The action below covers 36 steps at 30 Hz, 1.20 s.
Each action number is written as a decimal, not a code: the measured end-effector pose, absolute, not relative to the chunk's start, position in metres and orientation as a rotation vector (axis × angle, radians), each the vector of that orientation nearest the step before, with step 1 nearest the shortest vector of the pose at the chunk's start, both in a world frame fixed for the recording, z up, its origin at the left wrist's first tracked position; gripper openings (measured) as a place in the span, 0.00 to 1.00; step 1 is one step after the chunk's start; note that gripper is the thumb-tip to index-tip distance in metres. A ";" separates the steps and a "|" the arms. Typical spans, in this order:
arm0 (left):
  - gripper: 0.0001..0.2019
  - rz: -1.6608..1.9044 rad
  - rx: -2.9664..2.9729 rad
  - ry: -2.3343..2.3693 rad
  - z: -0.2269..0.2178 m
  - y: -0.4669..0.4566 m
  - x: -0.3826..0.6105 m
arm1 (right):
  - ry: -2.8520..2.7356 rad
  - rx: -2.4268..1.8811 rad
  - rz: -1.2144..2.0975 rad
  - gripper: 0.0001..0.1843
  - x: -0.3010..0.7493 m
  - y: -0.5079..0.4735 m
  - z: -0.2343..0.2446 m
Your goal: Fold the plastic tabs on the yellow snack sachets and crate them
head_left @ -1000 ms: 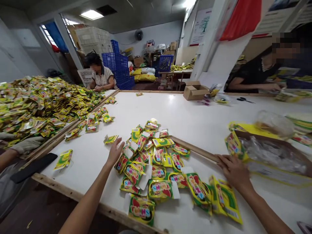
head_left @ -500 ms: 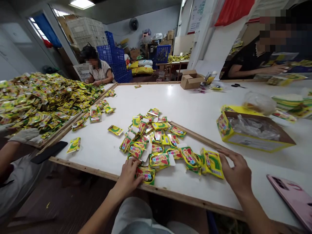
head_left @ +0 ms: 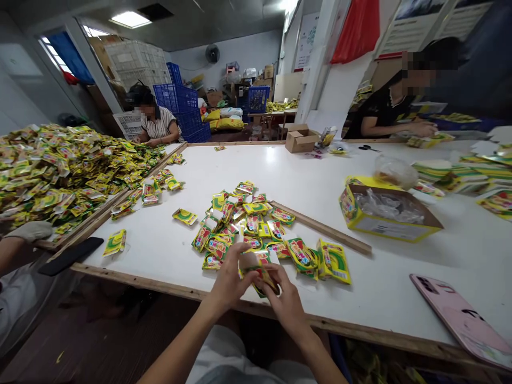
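Observation:
Just above the table's front edge, my left hand [head_left: 230,281] and my right hand [head_left: 287,297] meet on a small yellow-green printed candy box [head_left: 267,276]. The fingers of both are closed around it, and they cover much of its print. One end of the box, at the left thumb, shows a whitish flap. Behind my hands lies a loose pile of similar small boxes [head_left: 224,221], some with white flaps standing open. To the right of the pile, another box [head_left: 335,261] lies flat with its yellow-green side up.
A wooden strip [head_left: 320,226] lies beyond the pile. Right of it stand a yellow carton [head_left: 388,226] of clear plastic bags and a pink phone [head_left: 456,314]. A black phone [head_left: 72,256] rests at the left edge, near a big heap of packets [head_left: 60,170]. Co-workers sit around the table.
My right hand has left the box at the right and come in beside my left hand. Both hands now hold one small box, lifted from the front of the pile. The view has shifted slightly.

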<state>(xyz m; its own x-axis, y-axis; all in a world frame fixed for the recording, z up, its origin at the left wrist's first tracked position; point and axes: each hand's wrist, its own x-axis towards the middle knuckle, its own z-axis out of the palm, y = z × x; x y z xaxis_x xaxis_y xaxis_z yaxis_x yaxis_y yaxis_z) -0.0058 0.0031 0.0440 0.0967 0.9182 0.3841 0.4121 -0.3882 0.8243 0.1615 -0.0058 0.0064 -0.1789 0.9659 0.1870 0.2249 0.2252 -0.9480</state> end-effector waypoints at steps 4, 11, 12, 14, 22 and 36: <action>0.24 1.300 1.529 1.129 0.011 0.001 0.016 | -1.329 -1.173 1.172 0.23 0.173 -0.006 -0.015; 0.15 1.159 1.424 1.029 -0.005 0.001 0.031 | -1.272 -1.230 0.986 0.20 0.191 -0.008 -0.026; 0.13 1.142 1.449 1.045 -0.004 0.002 0.030 | -1.298 -1.222 0.989 0.19 0.194 -0.005 -0.026; 0.10 1.130 1.494 1.074 -0.002 0.005 0.028 | -1.376 -1.220 0.988 0.16 0.199 0.001 -0.023; 0.12 1.269 1.475 1.089 -0.014 0.006 0.038 | -1.529 -1.192 0.805 0.12 0.196 0.016 -0.020; 0.07 1.330 1.417 1.164 -0.001 0.008 0.047 | -1.511 -1.198 0.748 0.11 0.188 0.010 -0.001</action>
